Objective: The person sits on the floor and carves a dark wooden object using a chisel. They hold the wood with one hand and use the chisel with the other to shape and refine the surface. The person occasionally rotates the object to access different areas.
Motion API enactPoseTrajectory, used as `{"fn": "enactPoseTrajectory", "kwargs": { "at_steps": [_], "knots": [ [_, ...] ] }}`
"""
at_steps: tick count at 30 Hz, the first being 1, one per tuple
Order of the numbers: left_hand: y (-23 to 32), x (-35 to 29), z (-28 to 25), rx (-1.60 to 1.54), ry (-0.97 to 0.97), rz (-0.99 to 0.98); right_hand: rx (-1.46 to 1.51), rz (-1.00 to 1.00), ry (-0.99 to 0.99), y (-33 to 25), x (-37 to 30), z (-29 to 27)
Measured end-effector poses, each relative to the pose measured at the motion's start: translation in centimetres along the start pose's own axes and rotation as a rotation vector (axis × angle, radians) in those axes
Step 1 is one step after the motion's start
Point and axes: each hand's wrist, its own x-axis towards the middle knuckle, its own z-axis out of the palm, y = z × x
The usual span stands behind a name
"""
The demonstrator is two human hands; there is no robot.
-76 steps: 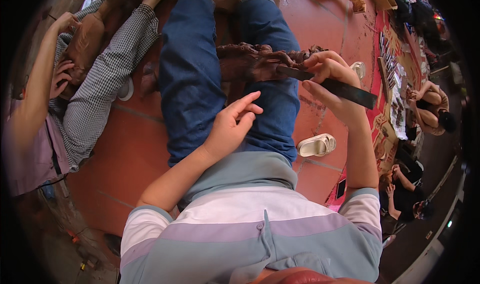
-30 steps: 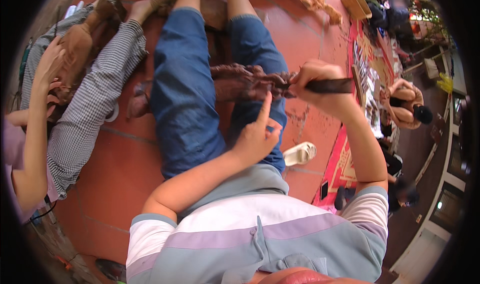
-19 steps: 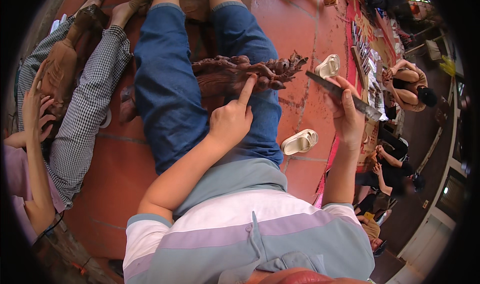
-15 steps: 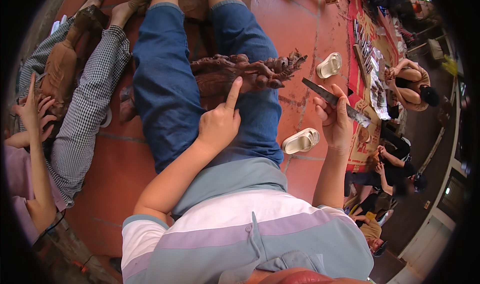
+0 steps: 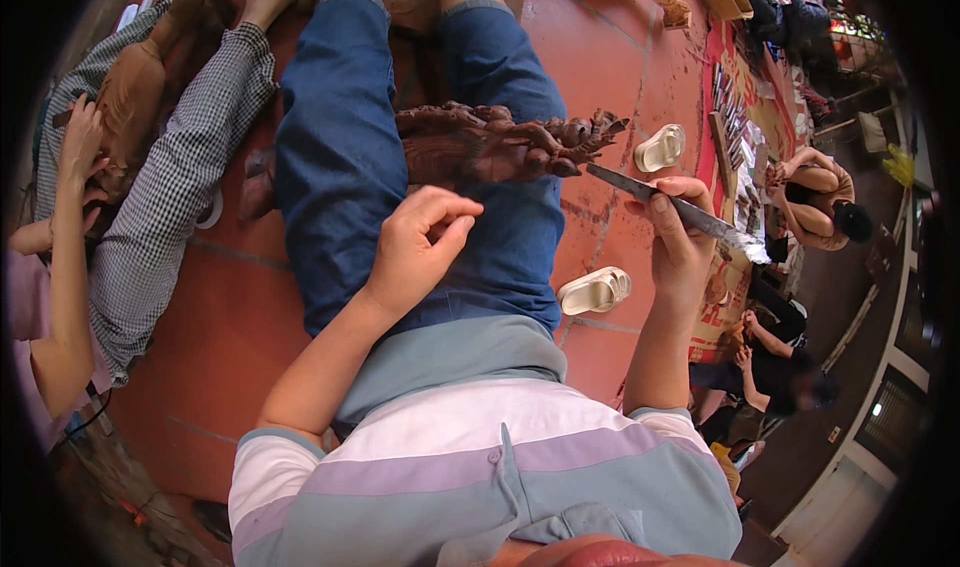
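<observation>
A dark reddish-brown wood carving (image 5: 465,147) lies across my thighs, its knobbly, branching end pointing right. My left hand (image 5: 415,242) hovers over my lap just on the near side of the carving. Its fingers are loosely bent, a small gap separates thumb and fingertips, and nothing shows in it. In my right hand (image 5: 680,232), to the right of my knee, is a flat metal blade (image 5: 630,184), pinched between thumb and fingers. The blade's pale, wrapped-looking end sticks out to the right. Its dark tip comes close to the carving's right end, apparently apart from it.
A pair of cream sandals, one sandal (image 5: 660,148) farther and one sandal (image 5: 595,291) nearer, rests on the red tile floor (image 5: 225,347). Many slender tools (image 5: 730,117) lie on a mat at right. At left, a person handles a lighter wood carving (image 5: 130,97); other people sit at right.
My left hand has drawn back from the carving, and its pointing index finger has bent. The blade in my right hand has moved left and flatter, its tip nearer the carving.
</observation>
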Motion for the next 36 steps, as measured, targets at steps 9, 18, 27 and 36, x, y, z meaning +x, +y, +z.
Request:
{"fn": "enactPoseTrajectory", "kwargs": {
  "at_steps": [9,18,27,36],
  "knots": [
    [-2.7,5.4,-1.5,-0.100,0.178,0.093,-0.766,-0.172,-0.608,-1.5,7.1,6.2],
    [-2.9,5.4,-1.1,0.002,0.167,0.200,-0.860,0.097,-0.849,-0.4,10.8,7.8],
    [-2.8,5.1,-1.1,0.097,0.090,0.216,-0.824,0.006,-0.734,0.1,10.2,7.3],
    [-3.0,4.9,-1.1,0.196,0.110,0.251,-0.905,0.183,-0.819,0.9,11.8,8.1]
  ]
}}
